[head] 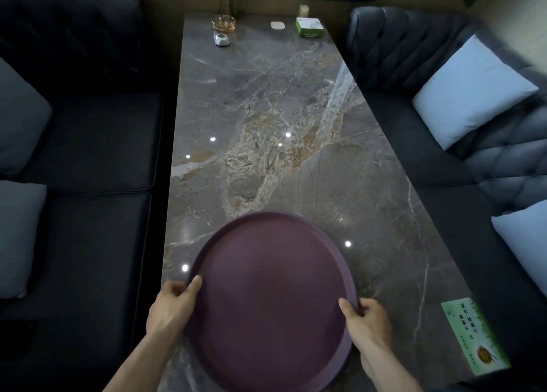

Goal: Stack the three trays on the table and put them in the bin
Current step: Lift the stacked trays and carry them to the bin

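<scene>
A round purple tray (270,291) is at the near end of the marble table (275,143). My left hand (173,307) grips its left rim, thumb on top. My right hand (365,322) grips its right rim, thumb over the edge. A second rim shows under the tray's lower right edge, so it seems to lie on at least one more tray; how many I cannot tell. No bin is in view.
At the far end stand a plant vase (228,4), an amber glass dish (224,23), a small white device (222,40), a white pad (277,25) and a green box (309,27). A green card (473,335) lies near right. Dark sofas with pale cushions flank the table.
</scene>
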`<state>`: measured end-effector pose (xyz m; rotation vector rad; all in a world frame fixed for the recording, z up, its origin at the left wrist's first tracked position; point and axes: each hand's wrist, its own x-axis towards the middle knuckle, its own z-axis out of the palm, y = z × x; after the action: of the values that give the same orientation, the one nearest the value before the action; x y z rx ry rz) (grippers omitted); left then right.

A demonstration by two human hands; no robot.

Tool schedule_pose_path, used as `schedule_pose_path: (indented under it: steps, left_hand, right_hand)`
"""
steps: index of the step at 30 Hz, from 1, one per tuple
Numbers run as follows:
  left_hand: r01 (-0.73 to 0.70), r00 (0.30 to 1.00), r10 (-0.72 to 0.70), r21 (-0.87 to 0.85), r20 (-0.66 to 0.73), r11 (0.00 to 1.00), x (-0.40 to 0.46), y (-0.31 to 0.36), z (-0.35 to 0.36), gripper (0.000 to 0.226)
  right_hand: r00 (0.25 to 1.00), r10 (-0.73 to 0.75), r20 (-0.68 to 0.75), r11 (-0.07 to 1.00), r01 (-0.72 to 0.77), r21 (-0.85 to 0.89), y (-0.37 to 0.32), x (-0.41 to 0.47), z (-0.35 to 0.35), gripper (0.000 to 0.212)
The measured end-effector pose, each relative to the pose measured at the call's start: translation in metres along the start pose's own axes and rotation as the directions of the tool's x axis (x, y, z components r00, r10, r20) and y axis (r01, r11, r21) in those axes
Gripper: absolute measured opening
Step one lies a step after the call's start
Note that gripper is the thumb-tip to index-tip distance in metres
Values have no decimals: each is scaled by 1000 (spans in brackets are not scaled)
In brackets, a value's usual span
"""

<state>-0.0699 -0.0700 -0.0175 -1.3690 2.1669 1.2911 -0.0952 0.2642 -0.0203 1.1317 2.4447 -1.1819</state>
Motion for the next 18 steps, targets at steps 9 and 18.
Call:
schedule_pose_path:
  steps: [9,18]
  left_hand:
    - [-168,979,120,-317,-165,934,-19,55,-40,23]
    - [-511,859,430,-429,-278,745,-65,180,-174,62]
  right_hand:
    - [977,-192,95,946,159,282,-103,-1,-10,14]
    - [808,-584,79,764,514,390,-294,-78,-75,76]
